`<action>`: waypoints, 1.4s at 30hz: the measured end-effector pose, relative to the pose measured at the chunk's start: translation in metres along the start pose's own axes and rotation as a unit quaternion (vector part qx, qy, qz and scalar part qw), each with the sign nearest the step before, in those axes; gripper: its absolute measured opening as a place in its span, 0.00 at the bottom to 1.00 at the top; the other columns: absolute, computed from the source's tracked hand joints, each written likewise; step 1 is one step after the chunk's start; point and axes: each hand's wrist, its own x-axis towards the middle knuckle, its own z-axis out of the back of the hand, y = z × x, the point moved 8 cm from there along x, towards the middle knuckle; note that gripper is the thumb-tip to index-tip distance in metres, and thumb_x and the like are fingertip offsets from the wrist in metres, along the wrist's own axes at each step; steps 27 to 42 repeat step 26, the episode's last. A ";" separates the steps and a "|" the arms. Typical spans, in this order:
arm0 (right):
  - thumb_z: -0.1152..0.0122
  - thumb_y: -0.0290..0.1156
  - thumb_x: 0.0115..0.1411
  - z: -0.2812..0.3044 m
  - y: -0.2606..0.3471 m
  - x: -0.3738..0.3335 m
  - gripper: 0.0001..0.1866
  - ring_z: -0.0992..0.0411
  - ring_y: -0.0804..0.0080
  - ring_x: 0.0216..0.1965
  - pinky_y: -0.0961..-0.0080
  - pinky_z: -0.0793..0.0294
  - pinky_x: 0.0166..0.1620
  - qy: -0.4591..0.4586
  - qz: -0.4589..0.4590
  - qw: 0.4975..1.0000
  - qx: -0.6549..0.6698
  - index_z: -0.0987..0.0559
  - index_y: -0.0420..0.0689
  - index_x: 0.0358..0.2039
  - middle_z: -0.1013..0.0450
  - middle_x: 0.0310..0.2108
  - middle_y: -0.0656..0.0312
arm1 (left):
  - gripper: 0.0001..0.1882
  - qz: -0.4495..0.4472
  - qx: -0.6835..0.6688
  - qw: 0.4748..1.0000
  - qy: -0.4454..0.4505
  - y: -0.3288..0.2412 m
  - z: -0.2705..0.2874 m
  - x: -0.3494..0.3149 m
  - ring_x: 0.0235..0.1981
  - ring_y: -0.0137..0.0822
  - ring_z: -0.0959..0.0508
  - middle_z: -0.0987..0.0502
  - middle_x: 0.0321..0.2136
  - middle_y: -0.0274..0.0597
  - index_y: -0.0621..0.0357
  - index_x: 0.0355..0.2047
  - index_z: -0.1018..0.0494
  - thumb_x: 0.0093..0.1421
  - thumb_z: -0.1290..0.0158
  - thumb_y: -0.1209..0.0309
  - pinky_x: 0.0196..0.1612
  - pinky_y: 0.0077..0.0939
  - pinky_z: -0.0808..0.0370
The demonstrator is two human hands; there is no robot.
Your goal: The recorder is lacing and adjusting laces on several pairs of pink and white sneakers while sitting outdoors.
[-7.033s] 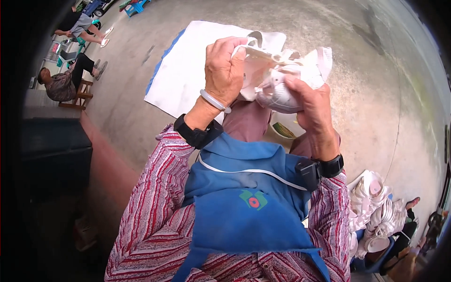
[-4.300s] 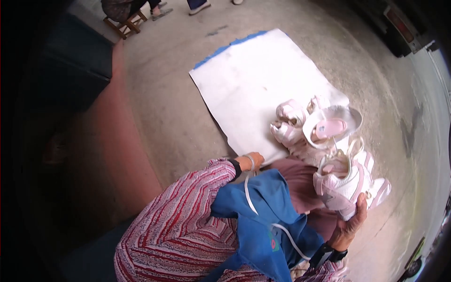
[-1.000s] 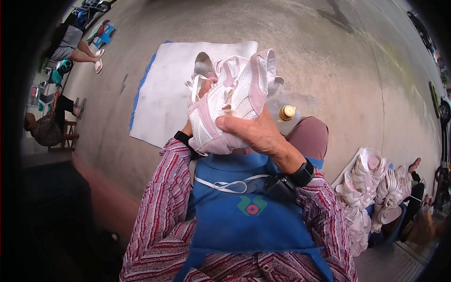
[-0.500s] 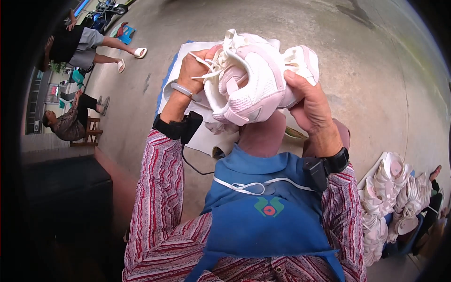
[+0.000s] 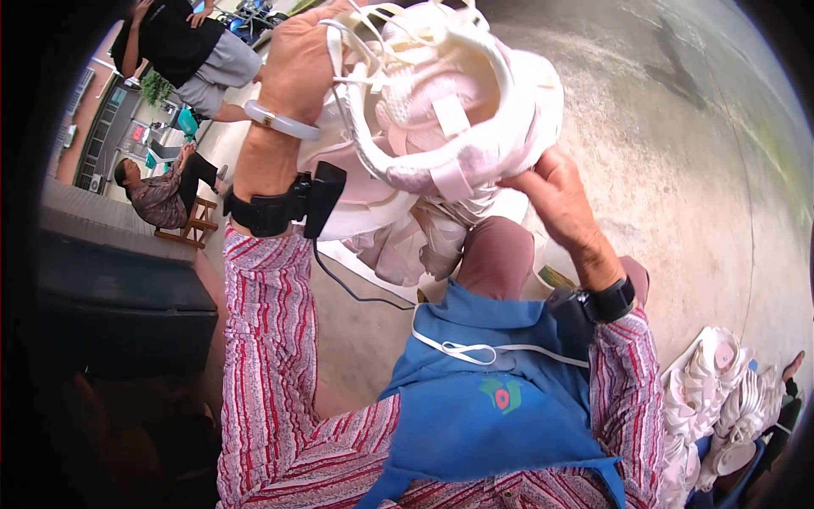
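Note:
A white and pale pink sneaker (image 5: 521,106) is held up before me, its collar opening facing me and its cream laces loose at the tongue. My left hand (image 5: 297,72), a pale bangle at the wrist, grips its laced side; some fingertips are hidden behind the laces. At the shoe's lower right edge, the thumb and fingers of my right hand (image 5: 555,195) pinch it. Below it, near my knee, lie more white and pink shoe pieces (image 5: 398,246), partly covered by the raised sneaker.
A pile of similar white and pink shoes (image 5: 704,382) stands at the lower right. A dark box-like piece (image 5: 127,288) is at the left. One person sits on a wooden stool (image 5: 199,220); another person (image 5: 195,51) stands farther off. Concrete floor (image 5: 644,170) stretches ahead.
The sneaker has come up nearer to the head camera and tilted, showing more of its inside. My left hand rose with it; my right hand now grips lower on the shoe.

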 end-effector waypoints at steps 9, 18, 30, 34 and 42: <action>0.42 0.30 0.52 -0.002 -0.020 -0.039 0.19 0.27 0.59 0.37 0.69 0.27 0.40 0.006 0.072 0.976 -0.205 0.28 0.38 0.45 0.28 0.37 0.49 | 0.13 -0.014 0.057 0.986 -0.155 -0.057 -0.038 -0.021 0.16 0.16 0.30 0.26 0.18 0.28 0.59 0.28 0.24 0.62 0.50 0.63 0.17 0.10 0.37; 0.40 0.25 0.50 0.076 0.001 -0.064 0.14 0.27 0.65 0.36 0.74 0.26 0.39 -0.142 0.028 0.980 -0.139 0.24 0.38 0.40 0.29 0.36 0.54 | 0.21 -0.076 0.262 0.950 -0.152 -0.119 -0.079 -0.042 0.14 0.16 0.40 0.36 0.10 0.26 0.60 0.11 0.32 0.56 0.41 0.65 0.16 0.16 0.44; 0.34 0.34 0.49 0.041 0.062 -0.048 0.27 0.33 0.61 0.51 0.70 0.38 0.55 -0.019 0.221 0.950 -0.217 0.28 0.43 0.50 0.35 0.54 0.53 | 0.18 -0.217 0.447 0.867 -0.048 -0.159 -0.129 -0.051 0.11 0.22 0.42 0.37 0.08 0.30 0.61 0.11 0.31 0.47 0.34 0.68 0.14 0.19 0.45; 0.34 0.34 0.49 0.041 0.062 -0.048 0.27 0.33 0.61 0.51 0.70 0.38 0.55 -0.019 0.221 0.950 -0.217 0.28 0.43 0.50 0.35 0.54 0.53 | 0.18 -0.217 0.447 0.867 -0.048 -0.159 -0.129 -0.051 0.11 0.22 0.42 0.37 0.08 0.30 0.61 0.11 0.31 0.47 0.34 0.68 0.14 0.19 0.45; 0.34 0.34 0.49 0.041 0.062 -0.048 0.27 0.33 0.61 0.51 0.70 0.38 0.55 -0.019 0.221 0.950 -0.217 0.28 0.43 0.50 0.35 0.54 0.53 | 0.18 -0.217 0.447 0.867 -0.048 -0.159 -0.129 -0.051 0.11 0.22 0.42 0.37 0.08 0.30 0.61 0.11 0.31 0.47 0.34 0.68 0.14 0.19 0.45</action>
